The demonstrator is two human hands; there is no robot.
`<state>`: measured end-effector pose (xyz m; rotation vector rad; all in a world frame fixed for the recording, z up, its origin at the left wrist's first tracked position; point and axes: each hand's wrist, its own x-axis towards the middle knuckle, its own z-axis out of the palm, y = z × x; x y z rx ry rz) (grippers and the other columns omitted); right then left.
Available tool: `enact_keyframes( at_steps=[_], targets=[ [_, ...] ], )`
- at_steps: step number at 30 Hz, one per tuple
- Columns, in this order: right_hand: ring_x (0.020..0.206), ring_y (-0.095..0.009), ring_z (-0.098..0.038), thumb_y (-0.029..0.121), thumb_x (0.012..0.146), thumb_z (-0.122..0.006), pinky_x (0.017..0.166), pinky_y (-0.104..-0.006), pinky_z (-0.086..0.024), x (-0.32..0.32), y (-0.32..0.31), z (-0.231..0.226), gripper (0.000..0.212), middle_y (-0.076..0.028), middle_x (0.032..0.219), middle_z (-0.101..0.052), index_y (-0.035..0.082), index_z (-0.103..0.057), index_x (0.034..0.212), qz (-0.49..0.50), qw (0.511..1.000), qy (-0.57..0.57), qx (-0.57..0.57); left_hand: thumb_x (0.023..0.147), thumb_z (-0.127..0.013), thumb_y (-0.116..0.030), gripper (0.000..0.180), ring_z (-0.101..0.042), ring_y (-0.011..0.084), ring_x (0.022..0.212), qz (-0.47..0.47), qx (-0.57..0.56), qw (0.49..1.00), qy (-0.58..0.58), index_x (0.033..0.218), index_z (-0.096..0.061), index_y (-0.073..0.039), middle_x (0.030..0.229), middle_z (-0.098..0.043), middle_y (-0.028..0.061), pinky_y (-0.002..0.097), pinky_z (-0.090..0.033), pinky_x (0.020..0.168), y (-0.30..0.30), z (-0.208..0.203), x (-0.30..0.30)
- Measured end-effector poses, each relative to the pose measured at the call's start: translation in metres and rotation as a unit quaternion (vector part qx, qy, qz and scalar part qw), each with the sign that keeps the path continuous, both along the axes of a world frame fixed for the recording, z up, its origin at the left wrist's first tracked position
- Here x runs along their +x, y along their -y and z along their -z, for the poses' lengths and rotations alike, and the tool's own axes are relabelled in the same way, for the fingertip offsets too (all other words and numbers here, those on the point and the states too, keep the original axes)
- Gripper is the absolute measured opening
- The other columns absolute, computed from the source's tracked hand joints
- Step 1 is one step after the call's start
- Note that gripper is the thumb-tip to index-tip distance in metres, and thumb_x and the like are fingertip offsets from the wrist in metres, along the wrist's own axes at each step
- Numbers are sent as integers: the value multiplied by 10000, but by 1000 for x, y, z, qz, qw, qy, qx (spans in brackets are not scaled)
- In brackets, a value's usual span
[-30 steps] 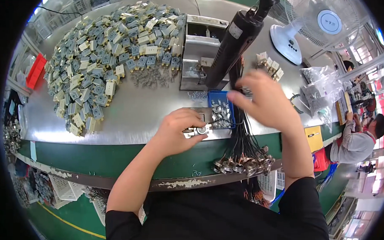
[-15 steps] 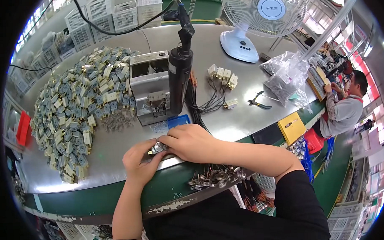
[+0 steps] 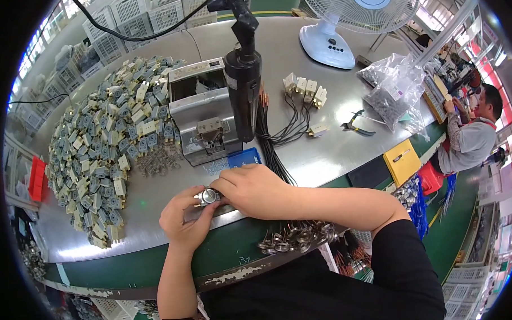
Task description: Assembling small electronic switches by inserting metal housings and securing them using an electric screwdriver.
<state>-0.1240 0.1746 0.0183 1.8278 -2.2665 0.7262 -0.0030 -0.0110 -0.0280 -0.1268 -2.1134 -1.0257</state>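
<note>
At the near edge of the metal worktop my left hand (image 3: 185, 219) and my right hand (image 3: 254, 191) meet, fingers closed around a small round silver metal part (image 3: 210, 196). A pale bit shows beside the part, between the left fingers. The right fingers press on its right side, and the right hand's underside is hidden. Just beyond the hands lies a small blue tray (image 3: 243, 159). Behind it stands a metal box-shaped fixture (image 3: 206, 119), with a black cylindrical tool (image 3: 243, 98) upright beside it. Black cables (image 3: 276, 159) run toward my right hand.
A large heap of grey-and-cream blocks (image 3: 106, 142) covers the left, with small springs (image 3: 159, 161) beside it. Rightward are wired cream blocks (image 3: 307, 89), pliers (image 3: 357, 124), a bag (image 3: 394, 90) and a fan (image 3: 326, 47). Round metal pieces (image 3: 298, 237) hang at the front edge. Another person (image 3: 472, 127) sits at right.
The view has shifted slightly, so the bench items sit a little differently in it. Both hands stay on the round metal part, whose circular face now shows more fully.
</note>
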Motion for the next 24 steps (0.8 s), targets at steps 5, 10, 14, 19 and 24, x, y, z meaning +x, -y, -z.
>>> enact_keyframes(
  at_steps=[5, 10, 14, 19, 24],
  targets=[
    [801, -279, -709, 143, 813, -710, 719, -392, -549, -4, 1, 0, 302, -98, 937, -661, 28, -642, 1084, -9, 1000, -13, -21, 722, -928, -21, 343, -779, 291, 926, -24, 17, 1000, 7, 912, -642, -27, 1015, -778, 212, 368, -617, 819, -2, 1, 1],
    [818, -222, -709, 193, 868, -737, 728, -375, -557, -15, -15, -7, 311, -64, 958, -684, 26, -672, 1121, -75, 988, -132, 0, 675, -989, -77, 582, -745, 317, 1041, 54, 197, 979, 9, 1094, -589, -15, 1081, -738, 199, 355, -591, 899, -25, 4, 11],
    [797, -226, -716, 149, 836, -747, 703, -364, -587, -77, -54, -24, 270, -69, 928, -721, 10, -670, 1055, -97, 959, -142, -225, 748, -962, -319, 808, -674, 308, 1159, 182, 36, 983, 15, 1337, -528, 24, 1223, -666, 224, 441, -561, 966, -36, -21, 3],
    [984, -325, -662, 381, 1003, -663, 923, -447, -519, -205, -81, -20, 389, -156, 1085, -715, 40, -677, 1190, 413, 891, 35, -185, 759, -926, -322, 614, -758, 274, 933, 242, 11, 969, 53, 1210, -663, 3, 1086, -748, 149, 378, -590, 838, -42, -1, 1],
    [1398, -443, -420, 493, 937, -697, 1153, -596, -312, -248, -104, 37, 559, -222, 1473, -527, 39, -694, 1262, 533, 837, -114, -51, 770, -911, -256, 490, -757, 267, 843, 274, 30, 960, 60, 1131, -690, -9, 989, -757, 127, 359, -596, 754, -46, 1, -4]
  ],
)
